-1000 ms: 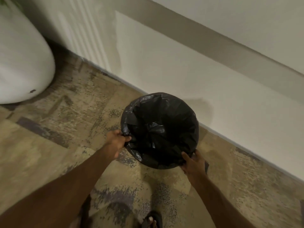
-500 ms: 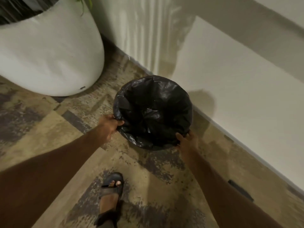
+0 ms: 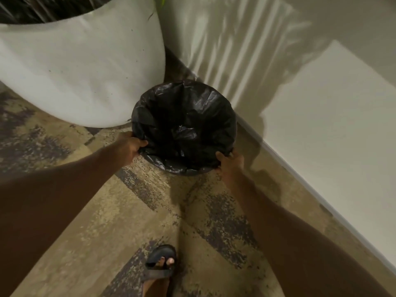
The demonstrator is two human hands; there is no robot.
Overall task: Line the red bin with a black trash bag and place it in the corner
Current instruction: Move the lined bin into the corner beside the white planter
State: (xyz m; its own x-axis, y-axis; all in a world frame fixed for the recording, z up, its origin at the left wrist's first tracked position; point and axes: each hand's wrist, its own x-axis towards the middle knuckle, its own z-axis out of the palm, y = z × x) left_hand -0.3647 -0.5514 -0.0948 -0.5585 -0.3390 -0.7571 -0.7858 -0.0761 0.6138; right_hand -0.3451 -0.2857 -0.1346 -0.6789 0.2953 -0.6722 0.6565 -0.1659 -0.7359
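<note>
A round bin lined with a black trash bag (image 3: pixel 184 127) is seen from above; the glossy bag covers its rim and inside, so the bin's red wall is hidden. My left hand (image 3: pixel 130 145) grips the rim on the left side. My right hand (image 3: pixel 230 162) grips the rim at the near right. The bin sits close to the wall, in the gap beside the big white planter.
A large white planter (image 3: pixel 85 67) stands just left of the bin, almost touching it. A pale wall with a baseboard (image 3: pixel 300 181) runs along the right. The floor is patterned carpet (image 3: pixel 132 211). My sandalled foot (image 3: pixel 160 264) is near the bottom centre.
Both hands have carried the bin left along the wall toward the planter; the planter now fills the upper left and the bin is right beside it.
</note>
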